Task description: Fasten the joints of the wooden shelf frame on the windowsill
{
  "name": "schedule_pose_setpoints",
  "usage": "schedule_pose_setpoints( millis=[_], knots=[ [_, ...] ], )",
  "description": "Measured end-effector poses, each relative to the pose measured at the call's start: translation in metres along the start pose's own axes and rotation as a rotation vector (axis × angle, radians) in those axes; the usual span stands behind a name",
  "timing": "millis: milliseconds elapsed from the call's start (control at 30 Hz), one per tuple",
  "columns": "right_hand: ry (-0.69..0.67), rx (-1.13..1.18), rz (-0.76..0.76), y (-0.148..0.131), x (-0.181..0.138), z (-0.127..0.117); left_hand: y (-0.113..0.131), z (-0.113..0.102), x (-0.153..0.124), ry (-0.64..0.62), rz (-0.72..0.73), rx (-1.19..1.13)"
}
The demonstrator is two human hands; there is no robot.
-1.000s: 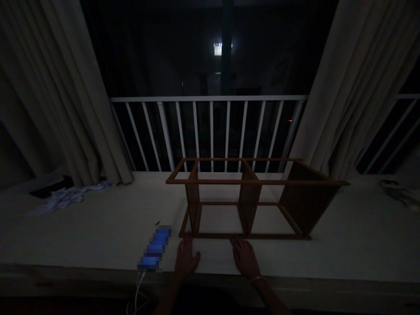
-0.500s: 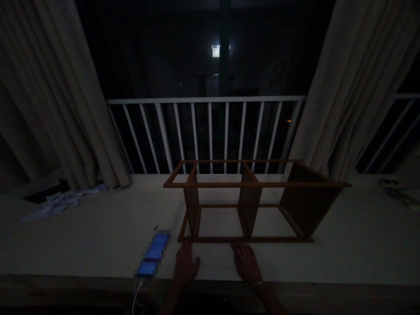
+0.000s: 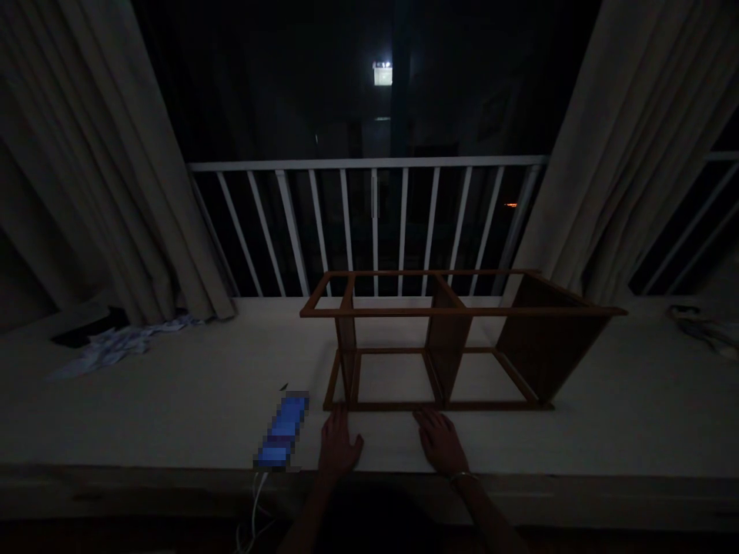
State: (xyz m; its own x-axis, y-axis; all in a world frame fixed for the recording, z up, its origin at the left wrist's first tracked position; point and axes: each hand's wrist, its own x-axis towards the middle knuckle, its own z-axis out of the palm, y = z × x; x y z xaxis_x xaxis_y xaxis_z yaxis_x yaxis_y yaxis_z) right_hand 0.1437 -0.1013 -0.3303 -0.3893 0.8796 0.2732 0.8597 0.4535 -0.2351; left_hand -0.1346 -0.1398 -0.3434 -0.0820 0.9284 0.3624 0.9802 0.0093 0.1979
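A brown wooden shelf rack (image 3: 462,312) lies on its side on the pale window ledge (image 3: 190,408). My left hand (image 3: 339,446) rests flat on the ledge, its fingertips at the rack's near lower rail and its thumb spread to the right. Further right, my right hand (image 3: 439,442) lies palm down with fingers stretched out, the tips close to the same rail. A bracelet circles the right wrist. Neither hand grips anything. Whether the fingertips press on the rail is hard to tell in the dim light.
Left of my hands lies a phone (image 3: 282,431) with a blurred screen and a white cable (image 3: 254,508) hanging over the ledge's edge. Crumpled papers (image 3: 115,342) lie at far left. Behind the rack stand a white railing (image 3: 369,163) and curtains (image 3: 98,154) at both sides.
The camera view has shifted slightly, so the ledge, rack and hands appear a little higher and further right. Hands and rack keep their places relative to each other.
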Motion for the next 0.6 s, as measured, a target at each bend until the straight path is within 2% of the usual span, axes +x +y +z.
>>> schedule_pose_setpoints(
  millis=[600],
  knots=[
    [-0.003,-0.010,0.012,-0.0062,0.0021,-0.0032,-0.0039,0.0000,0.0008,0.008,0.003,-0.032]
  ],
)
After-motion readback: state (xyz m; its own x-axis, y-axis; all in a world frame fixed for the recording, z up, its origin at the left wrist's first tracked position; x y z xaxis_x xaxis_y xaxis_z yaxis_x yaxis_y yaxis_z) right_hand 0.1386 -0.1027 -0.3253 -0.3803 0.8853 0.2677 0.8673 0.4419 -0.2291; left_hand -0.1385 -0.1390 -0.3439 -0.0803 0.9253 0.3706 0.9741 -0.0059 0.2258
